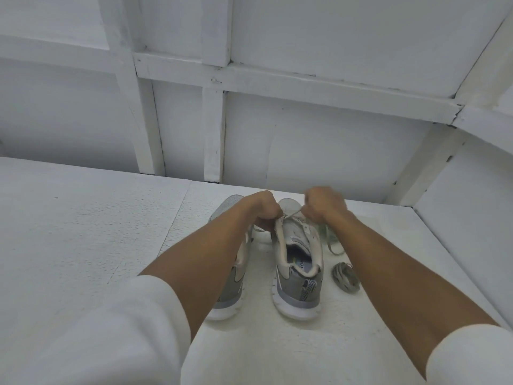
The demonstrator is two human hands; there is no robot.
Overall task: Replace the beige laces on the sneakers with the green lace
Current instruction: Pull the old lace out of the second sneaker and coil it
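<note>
Sleeves [133,329] near cam; L hand [263,208] & R hand [323,204] each pinch beige lace [292,213] over R sneaker [299,273].

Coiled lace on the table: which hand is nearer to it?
Right. The right hand pinches the shoe lace beyond the coiled lace; the left hand holds it farther left, across the shoe.

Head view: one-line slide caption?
Left hand and right hand pinch the beige lace on one grey mesh sneaker; a pale green lace and coiled greyish lace lie beside it.

Plain white-painted booth: framed panel walls [319,45], textured tabletop [83,218].
</note>
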